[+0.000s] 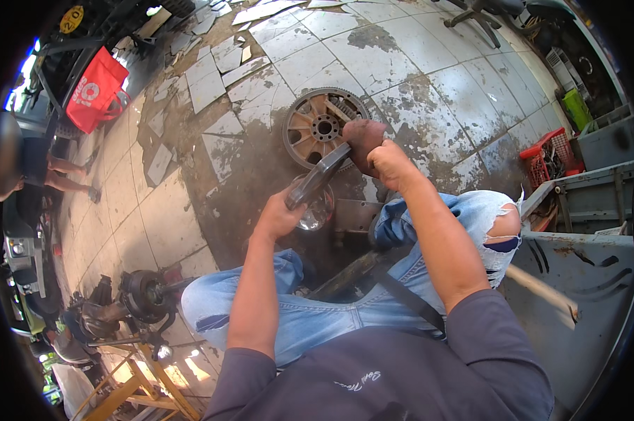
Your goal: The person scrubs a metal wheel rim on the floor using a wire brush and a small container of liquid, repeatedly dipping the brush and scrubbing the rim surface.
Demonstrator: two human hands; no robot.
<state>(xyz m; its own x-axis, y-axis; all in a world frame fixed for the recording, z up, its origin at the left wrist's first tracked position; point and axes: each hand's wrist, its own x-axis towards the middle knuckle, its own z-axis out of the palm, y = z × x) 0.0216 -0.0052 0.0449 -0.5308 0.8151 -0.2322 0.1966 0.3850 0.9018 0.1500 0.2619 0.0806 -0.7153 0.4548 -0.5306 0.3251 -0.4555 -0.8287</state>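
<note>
My left hand (280, 214) grips the near end of a thick, dark metal part (319, 176), which is tilted and seen nearly edge-on. A reddish-brown cloth or abrasive sheet (365, 142) is pinched in my right hand (393, 164), beside the part's far end; whether they touch I cannot tell. Below and beyond them, a flywheel with a toothed rim (299, 113) lies on the floor. A paintbrush-like tool (340, 111) appears to rest on it. Under my left hand stands a shiny round container (317, 213), partly hidden. A flat metal piece (356, 214) lies between my feet.
Broken tiles (206, 81) cover part of the floor. On the right are a red basket of tools (548, 160) and a grey metal cabinet (575, 294). At left are a red bag (96, 92), a person's legs (67, 173), an axle-like assembly (138, 297) and a yellow stand (143, 381).
</note>
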